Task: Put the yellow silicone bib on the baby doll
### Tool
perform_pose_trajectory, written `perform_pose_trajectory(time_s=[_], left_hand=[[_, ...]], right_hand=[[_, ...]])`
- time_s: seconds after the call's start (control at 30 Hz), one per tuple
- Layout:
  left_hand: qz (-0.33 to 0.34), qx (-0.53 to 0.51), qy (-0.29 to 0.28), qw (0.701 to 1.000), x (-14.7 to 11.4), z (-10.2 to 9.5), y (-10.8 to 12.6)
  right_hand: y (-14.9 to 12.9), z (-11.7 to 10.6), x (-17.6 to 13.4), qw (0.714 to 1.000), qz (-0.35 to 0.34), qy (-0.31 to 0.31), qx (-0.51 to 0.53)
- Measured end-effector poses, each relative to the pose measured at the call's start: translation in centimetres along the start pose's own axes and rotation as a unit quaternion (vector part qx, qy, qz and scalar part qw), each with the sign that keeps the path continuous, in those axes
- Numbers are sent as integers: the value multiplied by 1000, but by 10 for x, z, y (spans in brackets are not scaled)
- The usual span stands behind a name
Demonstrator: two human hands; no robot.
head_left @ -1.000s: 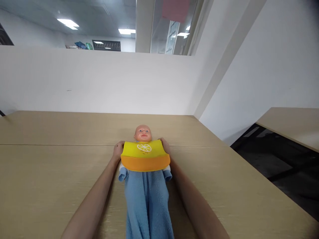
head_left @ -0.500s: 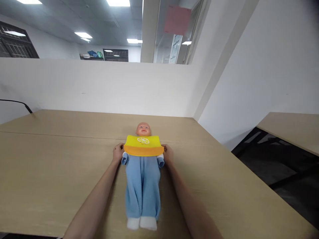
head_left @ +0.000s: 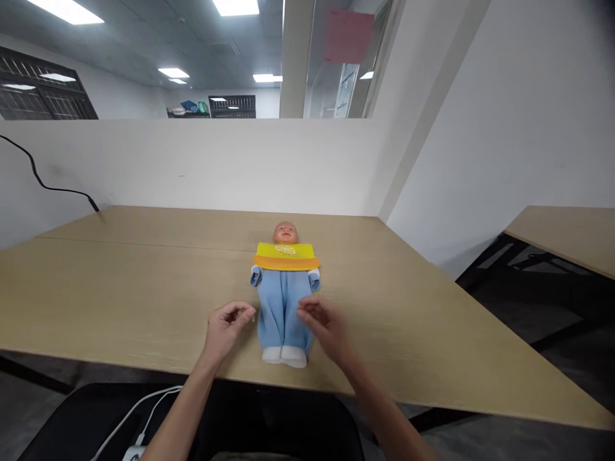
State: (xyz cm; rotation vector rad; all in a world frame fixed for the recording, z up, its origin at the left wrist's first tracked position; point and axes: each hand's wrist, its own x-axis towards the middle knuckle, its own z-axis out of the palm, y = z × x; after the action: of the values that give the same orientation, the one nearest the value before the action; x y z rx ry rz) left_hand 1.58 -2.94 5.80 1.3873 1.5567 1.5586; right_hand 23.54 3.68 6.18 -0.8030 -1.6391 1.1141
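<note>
A baby doll (head_left: 286, 232) lies on its back on the table, head toward the wall. It wears light blue clothes (head_left: 284, 307) and white footwear. A yellow bib (head_left: 288, 250) with a white citrus-slice print and an orange lower pocket lies across its chest. My left hand (head_left: 227, 326) is beside the doll's leg on the left, fingers loosely curled, with nothing visible in it. Over the other leg's edge is my right hand (head_left: 327, 325), slightly blurred, its fingers bent and the thumb apart. Neither hand touches the bib.
The wooden table (head_left: 144, 288) reaches back to a white wall (head_left: 240, 166) with a window above. A black cable (head_left: 62, 189) runs down at the left. Below the front edge are a black chair (head_left: 269, 416) and white cables. Another table (head_left: 567, 234) stands at the right.
Both hands have let go of the bib's sides and drawn back toward me, down beside the doll's legs. The bib stays on the doll's chest. My view has shifted, showing the table's front edge.
</note>
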Motion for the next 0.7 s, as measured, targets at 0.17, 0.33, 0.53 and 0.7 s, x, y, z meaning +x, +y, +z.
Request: perform_pose_trajectory(time_s=[0.17,0.33,0.53,0.7], left_hand=[[72,13,-36,997,-39,8,40],[124,68,-60,988,-51,13,37],[183,137,-139,964,-48,13,29],[188,178,-156,953,-49,15,27]], right_hand=[[-53,34,-33,990,-32,-133,42],[-57,35,-39,987,-53,-152,5],[-50,24,-37,977,-46,-180,-107],[-44,22,-36,973,-31,-198,-114]])
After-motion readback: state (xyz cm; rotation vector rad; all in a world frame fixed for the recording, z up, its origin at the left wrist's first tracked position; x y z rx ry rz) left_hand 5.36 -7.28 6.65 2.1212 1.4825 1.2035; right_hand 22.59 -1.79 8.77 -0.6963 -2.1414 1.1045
